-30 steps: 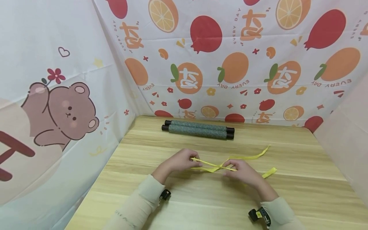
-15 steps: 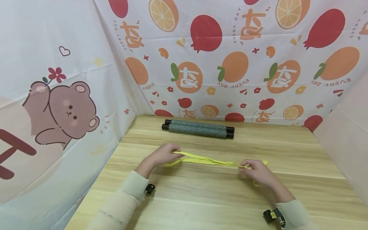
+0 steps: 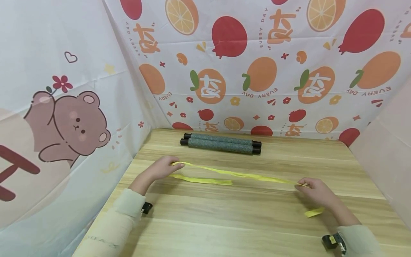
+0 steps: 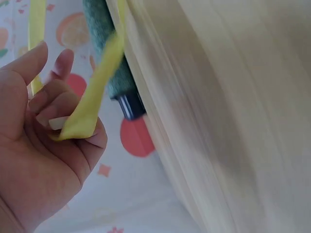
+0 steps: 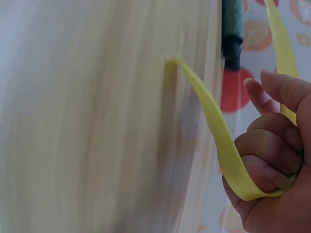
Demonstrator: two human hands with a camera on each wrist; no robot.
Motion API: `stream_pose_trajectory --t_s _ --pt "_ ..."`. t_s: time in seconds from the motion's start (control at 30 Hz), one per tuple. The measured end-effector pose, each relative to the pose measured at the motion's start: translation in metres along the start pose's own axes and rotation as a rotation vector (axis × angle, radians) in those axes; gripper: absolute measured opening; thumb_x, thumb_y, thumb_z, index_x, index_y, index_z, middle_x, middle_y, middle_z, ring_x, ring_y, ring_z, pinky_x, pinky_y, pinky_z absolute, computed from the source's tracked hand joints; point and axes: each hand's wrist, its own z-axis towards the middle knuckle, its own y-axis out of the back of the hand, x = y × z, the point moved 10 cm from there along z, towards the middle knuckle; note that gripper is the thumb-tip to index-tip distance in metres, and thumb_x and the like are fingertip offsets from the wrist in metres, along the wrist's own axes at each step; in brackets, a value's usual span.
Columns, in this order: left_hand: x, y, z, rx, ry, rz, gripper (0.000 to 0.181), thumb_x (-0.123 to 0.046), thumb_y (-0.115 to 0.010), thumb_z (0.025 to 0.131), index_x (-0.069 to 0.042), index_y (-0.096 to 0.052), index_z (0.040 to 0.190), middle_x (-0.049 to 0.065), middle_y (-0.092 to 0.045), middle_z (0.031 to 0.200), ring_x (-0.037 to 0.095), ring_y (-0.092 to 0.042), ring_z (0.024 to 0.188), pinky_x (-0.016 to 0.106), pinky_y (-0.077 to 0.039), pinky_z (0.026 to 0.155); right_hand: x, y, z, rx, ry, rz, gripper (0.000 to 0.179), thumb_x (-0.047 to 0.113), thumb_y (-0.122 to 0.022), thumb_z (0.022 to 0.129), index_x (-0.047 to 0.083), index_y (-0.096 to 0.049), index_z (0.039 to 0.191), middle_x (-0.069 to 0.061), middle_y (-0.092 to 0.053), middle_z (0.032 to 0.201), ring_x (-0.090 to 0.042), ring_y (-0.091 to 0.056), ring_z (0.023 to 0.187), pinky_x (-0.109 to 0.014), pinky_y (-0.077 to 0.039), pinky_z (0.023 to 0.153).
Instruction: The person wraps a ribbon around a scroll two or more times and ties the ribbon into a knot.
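A flat yellow ribbon (image 3: pixel 237 174) stretches between the two hands above the wooden table. At the left, my left hand (image 3: pixel 163 167) grips one part of it; a loose tail runs back to the right below the taut span. In the left wrist view the ribbon (image 4: pixel 90 107) passes through curled fingers. My right hand (image 3: pixel 318 191) grips the other part, and a short end hangs beneath it. In the right wrist view the ribbon (image 5: pixel 221 141) loops out from under the curled fingers, its end near the tabletop.
Two green-grey rods (image 3: pixel 221 143) with black ends lie side by side at the back of the wooden table (image 3: pixel 218 221). Behind them rises a fruit-print cloth (image 3: pixel 282 46); a bear-print cloth (image 3: pixel 122 85) stands along the left.
Both hands have moved apart, the left leftward and the right rightward. The ribbon between them has gone from slack and crossed to a long, nearly straight span. The rods have not moved.
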Motion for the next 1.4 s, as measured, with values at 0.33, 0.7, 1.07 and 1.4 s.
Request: stream_pose_trajectory --t_s 0.33,0.7,1.07,1.4 --pt "0.04 0.035 -0.012 -0.054 0.015 0.067 0.031 -0.035 -0.057 0.1 -0.008 -0.072 0.106 0.007 -0.069 0.097 0.02 -0.06 0.085 0.041 -0.049 0.075 -0.045 0.034 -0.005 -0.017 -0.024 -0.127 0.022 0.028 -0.066 0.094 0.007 -0.071 0.099 -0.017 -0.07 0.103 -0.022 -0.06 0.085 -0.037 -0.048 0.069" --pt "0.068 0.058 -0.024 -0.107 0.053 0.055 0.019 -0.015 -0.061 0.098 0.0 -0.069 0.107 0.002 -0.054 0.07 0.013 -0.043 0.061 0.029 -0.039 0.057 -0.08 0.056 -0.014 -0.016 -0.094 -0.124 0.028 0.028 -0.072 0.088 0.002 -0.071 0.1 -0.026 -0.068 0.108 -0.018 -0.061 0.083 -0.031 -0.048 0.067" --pt "0.075 0.098 -0.036 -0.223 0.108 0.227 0.024 0.001 -0.053 0.092 0.001 -0.07 0.108 0.023 -0.069 0.106 0.032 -0.063 0.089 0.051 -0.05 0.077 -0.104 0.078 -0.015 -0.049 -0.114 -0.24 0.026 0.027 -0.067 0.092 0.002 -0.071 0.1 -0.028 -0.067 0.1 -0.034 -0.062 0.084 -0.044 -0.048 0.068" --pt "0.081 0.116 -0.046 -0.317 0.19 0.391 0.026 -0.002 -0.052 0.093 -0.003 -0.073 0.108 0.023 -0.069 0.111 0.05 -0.061 0.101 0.067 -0.043 0.085 -0.111 0.085 -0.014 -0.019 -0.16 -0.251 0.027 0.027 -0.063 0.094 0.001 -0.07 0.1 -0.033 -0.064 0.105 -0.043 -0.06 0.088 -0.054 -0.048 0.07"
